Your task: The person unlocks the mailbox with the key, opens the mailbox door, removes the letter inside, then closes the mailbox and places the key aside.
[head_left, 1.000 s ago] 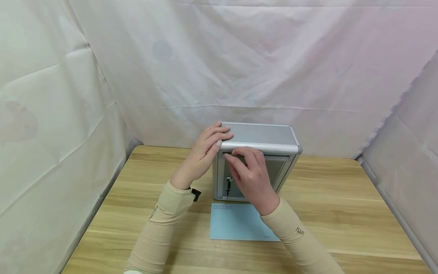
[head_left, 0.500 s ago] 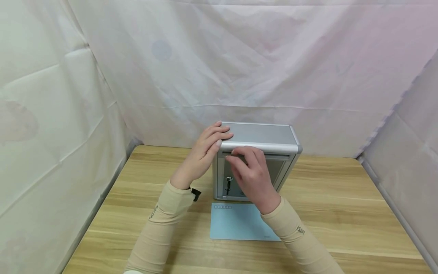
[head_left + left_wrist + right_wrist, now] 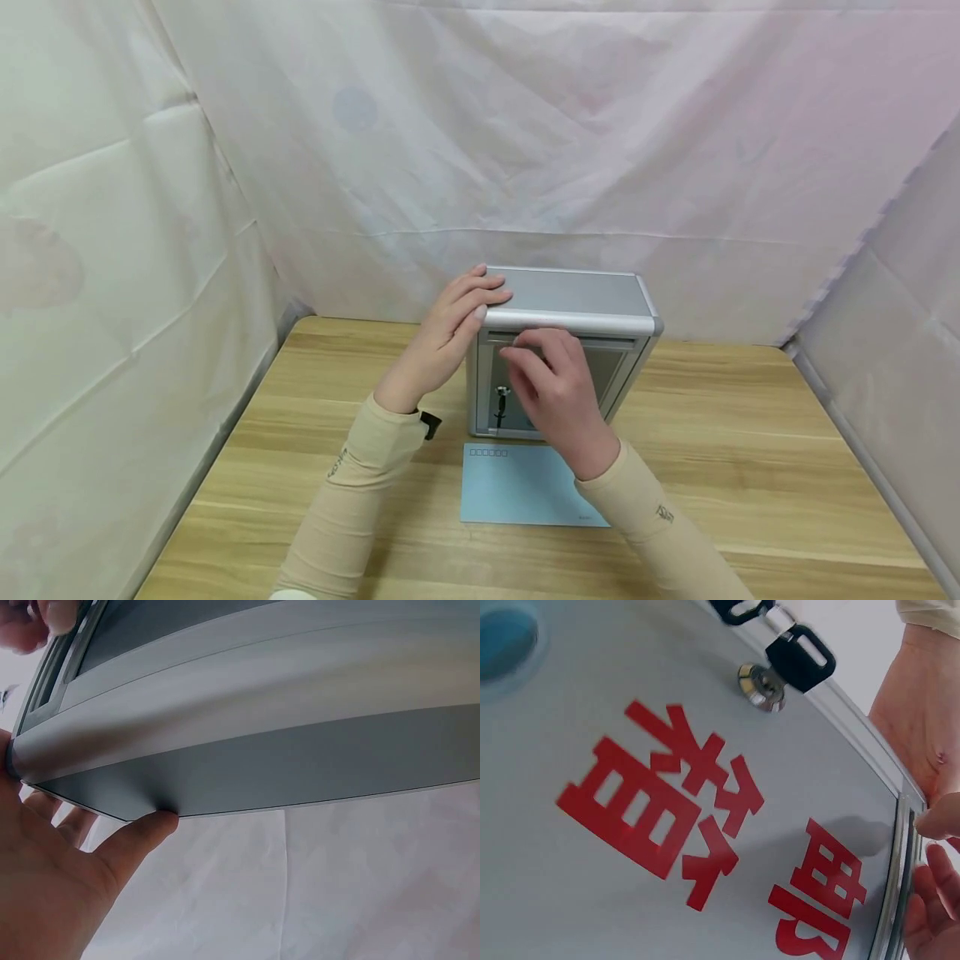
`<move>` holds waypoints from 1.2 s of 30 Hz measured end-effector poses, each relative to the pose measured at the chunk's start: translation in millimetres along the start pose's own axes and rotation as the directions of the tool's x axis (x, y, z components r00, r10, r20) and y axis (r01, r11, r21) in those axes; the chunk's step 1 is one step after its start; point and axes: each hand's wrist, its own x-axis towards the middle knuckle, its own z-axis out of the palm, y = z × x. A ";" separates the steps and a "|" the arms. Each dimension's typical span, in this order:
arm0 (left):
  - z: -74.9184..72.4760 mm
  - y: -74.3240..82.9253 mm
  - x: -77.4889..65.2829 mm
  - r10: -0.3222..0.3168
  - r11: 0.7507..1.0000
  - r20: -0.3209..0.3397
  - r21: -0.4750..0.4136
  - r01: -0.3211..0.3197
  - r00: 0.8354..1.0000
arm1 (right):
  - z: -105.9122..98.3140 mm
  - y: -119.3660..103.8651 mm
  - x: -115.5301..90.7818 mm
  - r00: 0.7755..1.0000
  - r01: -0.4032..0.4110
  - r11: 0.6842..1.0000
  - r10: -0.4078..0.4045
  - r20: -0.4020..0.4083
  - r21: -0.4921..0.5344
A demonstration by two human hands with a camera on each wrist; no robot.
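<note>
A grey metal mailbox (image 3: 570, 293) stands upright, with a narrow slot high on its front. My left hand (image 3: 450, 329) rests on its top left corner, fingers spread over the top panel. The left wrist view shows the same hand (image 3: 60, 885) against the box's edges. My right hand (image 3: 555, 383) is in front of the slot, fingers bent and thumb close to the index finger, with nothing visible between them. In the right wrist view its fingers (image 3: 930, 900) are beside the slot rails. Red characters (image 3: 652, 810) mark the front panel. Keys (image 3: 801, 658) hang at the lock (image 3: 762, 687).
A light blue envelope (image 3: 517, 496) lies flat on the wooden table (image 3: 750, 467), just before the mailbox and partly under the right forearm. Pale cloth (image 3: 525, 125) hangs behind and at both sides. A blurred blue round mark (image 3: 506, 641) shows on the front panel.
My right hand has drawn slightly down and to the right, its fingertips moving off the slot's left end. The left hand, mailbox and envelope stay in place.
</note>
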 end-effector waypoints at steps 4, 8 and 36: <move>0.3 0.0 0.4 0.005 1.000 0.004 -0.010 -0.005 1.000 | -3.6 -1.0 -9.9 0.997 -0.077 0.997 0.077 -0.002 0.032; 0.2 -0.3 0.2 0.006 1.000 0.001 -0.009 -0.006 1.000 | -6.7 -3.0 -23.1 0.981 -0.195 0.979 0.194 0.024 0.054; 1.8 -0.7 0.6 0.021 1.000 -0.014 -0.019 -0.021 1.000 | 29.3 -29.0 -68.7 0.656 -0.697 0.717 0.640 0.399 -0.005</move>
